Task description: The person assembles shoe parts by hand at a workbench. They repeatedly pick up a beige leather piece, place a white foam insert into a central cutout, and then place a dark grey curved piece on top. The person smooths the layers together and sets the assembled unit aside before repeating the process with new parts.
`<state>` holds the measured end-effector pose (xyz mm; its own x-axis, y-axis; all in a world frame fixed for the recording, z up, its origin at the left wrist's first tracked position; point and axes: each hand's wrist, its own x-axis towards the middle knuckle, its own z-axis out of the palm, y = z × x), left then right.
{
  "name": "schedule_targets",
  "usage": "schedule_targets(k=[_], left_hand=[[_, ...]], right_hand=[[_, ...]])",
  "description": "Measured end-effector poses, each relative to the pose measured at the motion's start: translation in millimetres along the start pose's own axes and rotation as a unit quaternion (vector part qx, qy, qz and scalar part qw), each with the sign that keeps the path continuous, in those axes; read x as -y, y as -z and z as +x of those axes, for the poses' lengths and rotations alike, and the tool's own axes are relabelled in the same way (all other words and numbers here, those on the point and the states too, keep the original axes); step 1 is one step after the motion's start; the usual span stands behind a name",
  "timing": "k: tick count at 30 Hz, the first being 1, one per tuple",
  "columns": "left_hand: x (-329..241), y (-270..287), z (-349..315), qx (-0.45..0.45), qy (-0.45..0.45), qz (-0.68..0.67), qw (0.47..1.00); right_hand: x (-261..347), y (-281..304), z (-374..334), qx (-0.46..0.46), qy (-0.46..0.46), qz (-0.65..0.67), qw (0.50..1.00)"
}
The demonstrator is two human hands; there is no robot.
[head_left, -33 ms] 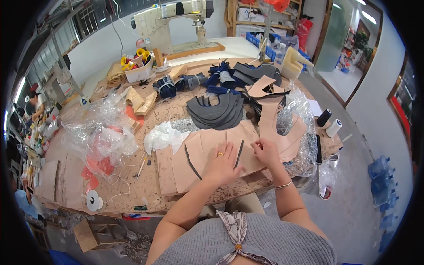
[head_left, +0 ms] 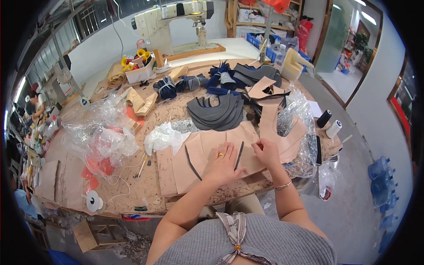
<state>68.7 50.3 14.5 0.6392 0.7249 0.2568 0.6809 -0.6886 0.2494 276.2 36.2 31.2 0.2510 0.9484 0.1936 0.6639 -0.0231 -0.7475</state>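
Observation:
Flat tan pieces of leather-like material (head_left: 180, 170) lie overlapped on the worktable in front of me. Two narrow dark strips run along them, a left strip (head_left: 192, 164) and a right strip (head_left: 239, 155). Between the strips my left hand (head_left: 222, 163) rests flat on the tan material, fingers stretched out, a ring on one. By the right strip, my right hand (head_left: 267, 154) is closed with fingertips pinched at the tan pieces; whatever they hold is too small to make out. Curved tan cut pieces (head_left: 291, 140) lie just right of that hand.
Dark grey curved pieces (head_left: 218, 115) and tied navy bundles (head_left: 166, 87) lie beyond. Crumpled clear plastic (head_left: 101, 132) covers the left side, near a white spool (head_left: 93, 201). Thread cones (head_left: 334, 128) stand at right. A sewing machine (head_left: 170, 26) stands at the back.

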Motion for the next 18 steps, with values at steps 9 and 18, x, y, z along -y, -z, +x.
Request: schedule_targets(k=[9,18], left_hand=[[-2.4,8.6,2.9,0.092,-0.006,0.004,0.996],[-18.9,13.9,-71.7,-0.034,-0.051,-0.015,0.998]], right_hand=[[16.9,-47.6,-12.4,0.158,0.224,-0.037,0.961],[24.0,-62.1,47.8,0.163,0.139,-0.362,0.907]])
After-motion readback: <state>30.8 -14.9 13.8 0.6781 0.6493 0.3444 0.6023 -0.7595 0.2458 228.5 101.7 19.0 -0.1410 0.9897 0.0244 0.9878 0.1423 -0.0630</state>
